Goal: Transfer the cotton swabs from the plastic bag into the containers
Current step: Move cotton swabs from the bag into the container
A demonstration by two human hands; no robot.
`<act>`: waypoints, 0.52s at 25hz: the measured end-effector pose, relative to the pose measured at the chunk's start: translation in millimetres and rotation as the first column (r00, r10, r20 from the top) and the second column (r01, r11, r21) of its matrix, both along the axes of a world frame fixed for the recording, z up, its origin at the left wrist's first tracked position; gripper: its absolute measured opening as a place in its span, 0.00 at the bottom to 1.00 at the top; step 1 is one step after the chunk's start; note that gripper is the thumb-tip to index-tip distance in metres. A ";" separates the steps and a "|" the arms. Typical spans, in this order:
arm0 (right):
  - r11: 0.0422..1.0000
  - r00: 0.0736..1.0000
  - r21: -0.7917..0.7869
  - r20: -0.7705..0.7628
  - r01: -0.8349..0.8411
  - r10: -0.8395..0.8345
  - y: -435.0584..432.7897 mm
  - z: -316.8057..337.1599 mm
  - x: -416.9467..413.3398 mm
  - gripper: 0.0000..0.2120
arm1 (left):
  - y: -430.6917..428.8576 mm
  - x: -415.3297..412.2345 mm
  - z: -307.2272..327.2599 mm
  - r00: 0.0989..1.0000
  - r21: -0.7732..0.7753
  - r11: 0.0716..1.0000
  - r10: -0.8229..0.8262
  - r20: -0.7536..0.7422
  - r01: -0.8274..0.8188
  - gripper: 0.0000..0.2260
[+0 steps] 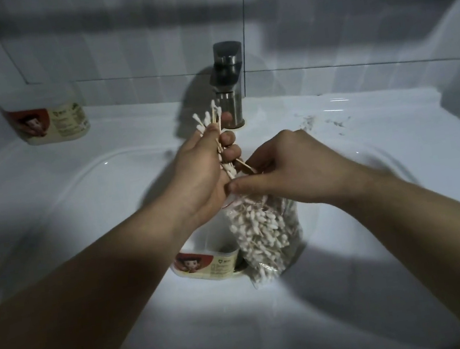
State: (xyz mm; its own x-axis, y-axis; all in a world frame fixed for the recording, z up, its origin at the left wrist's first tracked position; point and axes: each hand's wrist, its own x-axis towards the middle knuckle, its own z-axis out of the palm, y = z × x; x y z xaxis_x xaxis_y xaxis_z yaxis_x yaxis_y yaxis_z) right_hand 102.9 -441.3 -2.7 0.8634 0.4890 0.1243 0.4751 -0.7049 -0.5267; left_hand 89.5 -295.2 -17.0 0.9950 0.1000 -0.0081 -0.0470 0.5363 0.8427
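Observation:
My left hand [201, 172] grips a bundle of cotton swabs [209, 122], their white tips sticking up past my fingers. A clear plastic bag [264, 235] full of swabs hangs over the sink basin; my right hand [288, 171] pinches its top edge, fingers at the opening. Below the bag, an open clear container [206, 264] with a cartoon label sits in the basin, partly hidden by my left wrist and the bag. A second container [47, 118] with the same label stands on the counter at the back left.
A white sink [81, 226] fills the view, with a metal faucet [229, 84] at the back centre just behind my left hand. Grey tiled walls rise behind. Dark specks lie on the counter right of the faucet.

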 end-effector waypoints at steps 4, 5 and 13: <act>1.000 0.999 0.001 0.025 -0.023 0.023 5.6 -2.8 -1.7 0.21 | -3.5 -1.8 0.6 1.000 -0.042 0.999 0.000 0.001 0.000 0.11; 0.999 0.999 -0.011 0.026 -0.043 0.043 6.5 -2.4 -3.4 0.21 | -2.9 -1.7 0.6 1.000 -0.066 0.998 -0.009 -0.001 0.009 0.10; 0.996 0.995 -0.028 0.041 -0.089 0.090 8.1 -2.8 -6.3 0.14 | 1.8 1.5 2.1 0.999 -0.209 0.977 -0.039 -0.018 0.035 0.09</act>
